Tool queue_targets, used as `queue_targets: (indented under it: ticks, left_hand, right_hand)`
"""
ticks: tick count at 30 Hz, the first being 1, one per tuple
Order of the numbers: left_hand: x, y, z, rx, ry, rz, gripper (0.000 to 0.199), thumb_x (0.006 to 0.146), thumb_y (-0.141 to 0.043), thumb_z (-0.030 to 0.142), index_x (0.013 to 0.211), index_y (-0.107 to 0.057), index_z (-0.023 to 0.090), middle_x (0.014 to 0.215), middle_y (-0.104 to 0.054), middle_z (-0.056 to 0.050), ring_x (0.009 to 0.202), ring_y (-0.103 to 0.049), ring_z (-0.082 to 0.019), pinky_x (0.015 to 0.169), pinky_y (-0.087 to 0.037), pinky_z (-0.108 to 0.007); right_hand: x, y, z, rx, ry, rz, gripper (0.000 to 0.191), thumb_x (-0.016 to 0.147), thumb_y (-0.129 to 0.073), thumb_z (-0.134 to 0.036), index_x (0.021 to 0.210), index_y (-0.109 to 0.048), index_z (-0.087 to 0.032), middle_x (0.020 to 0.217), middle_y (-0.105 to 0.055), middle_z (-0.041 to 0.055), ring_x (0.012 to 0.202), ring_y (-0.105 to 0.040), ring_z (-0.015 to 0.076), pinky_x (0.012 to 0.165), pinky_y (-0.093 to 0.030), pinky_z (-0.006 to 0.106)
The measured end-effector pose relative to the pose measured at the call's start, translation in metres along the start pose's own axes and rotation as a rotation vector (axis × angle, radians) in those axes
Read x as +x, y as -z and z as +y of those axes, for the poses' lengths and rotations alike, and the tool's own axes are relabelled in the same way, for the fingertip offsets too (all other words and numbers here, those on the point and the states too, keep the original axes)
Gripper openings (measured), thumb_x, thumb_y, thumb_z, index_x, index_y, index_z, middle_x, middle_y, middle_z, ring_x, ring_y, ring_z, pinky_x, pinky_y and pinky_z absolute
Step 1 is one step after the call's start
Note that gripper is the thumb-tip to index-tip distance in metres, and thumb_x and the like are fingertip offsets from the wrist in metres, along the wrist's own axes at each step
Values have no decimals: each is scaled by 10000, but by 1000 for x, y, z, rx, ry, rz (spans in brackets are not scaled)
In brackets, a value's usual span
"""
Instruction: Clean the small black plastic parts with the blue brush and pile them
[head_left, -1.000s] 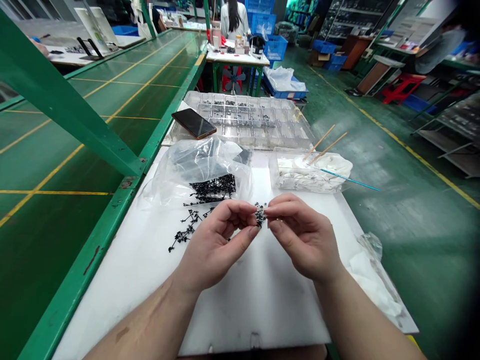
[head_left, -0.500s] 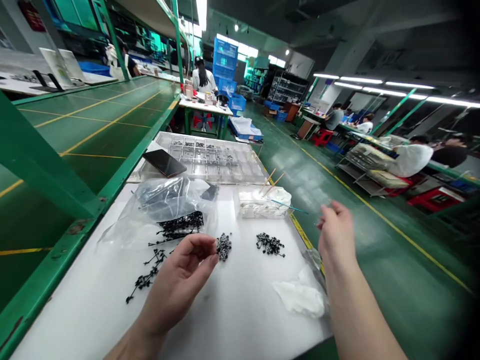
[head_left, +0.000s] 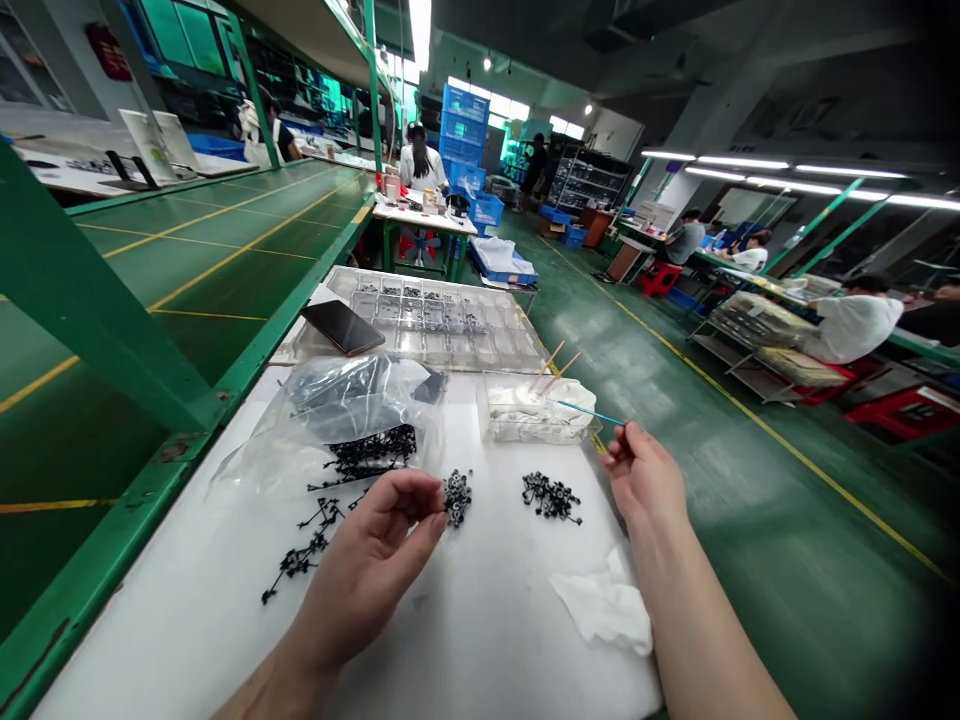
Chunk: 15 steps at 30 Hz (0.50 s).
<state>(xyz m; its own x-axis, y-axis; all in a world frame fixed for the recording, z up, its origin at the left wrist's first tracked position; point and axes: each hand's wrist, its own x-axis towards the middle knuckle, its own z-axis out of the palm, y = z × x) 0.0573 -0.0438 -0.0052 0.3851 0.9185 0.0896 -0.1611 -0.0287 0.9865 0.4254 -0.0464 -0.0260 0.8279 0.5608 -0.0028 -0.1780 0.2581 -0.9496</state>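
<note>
My right hand (head_left: 646, 470) pinches the near end of a thin blue stick (head_left: 589, 409) at the table's right edge. The stick's far end rests in a clear box of white, crumpled material (head_left: 534, 412). My left hand (head_left: 382, 550) hovers over the white table, fingers curled, thumb and index tips close together; anything small between them is hidden. Just past those fingertips sits a pile of small dark ring-shaped parts (head_left: 457, 497). Further right is a cluster of small black parts (head_left: 551, 496). Black stemmed pieces (head_left: 296, 560) lie left of my left hand.
A clear plastic bag (head_left: 330, 410) of black parts lies at left, with a phone (head_left: 343, 327) behind it on a compartmented tray (head_left: 495, 352). White cloth (head_left: 604, 608) rests near my right forearm. A green beam (head_left: 97, 310) borders the left. Other people sit further off.
My right hand has moved left and down and now grips the blue stick's end, which it was apart from before. My left hand keeps its pose; the view has shifted slightly.
</note>
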Motion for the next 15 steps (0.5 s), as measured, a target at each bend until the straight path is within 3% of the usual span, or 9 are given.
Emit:
queue_targets:
  ticks: [6, 15]
  left_hand:
    - [-1, 0, -5, 22, -7, 0, 135, 1005, -757, 290, 1128, -702, 279, 1059, -728, -26, 997, -717, -167, 915, -621, -248]
    - [-2, 1, -3, 54, -2, -14, 104, 1025, -740, 308, 1122, -705, 300, 1066, -726, -14, 1003, -711, -156, 910, -613, -222]
  right_hand:
    - [-8, -9, 3, -52, 148, 61, 570, 595, -1008, -531, 947, -757, -159, 811, -717, 4, 607, -542, 70, 501, -427, 190]
    - [-11, -14, 4, -56, 156, 65, 513, 607, -987, -485, 917, -760, -144, 777, -712, 12, 581, -527, 78, 497, -404, 211]
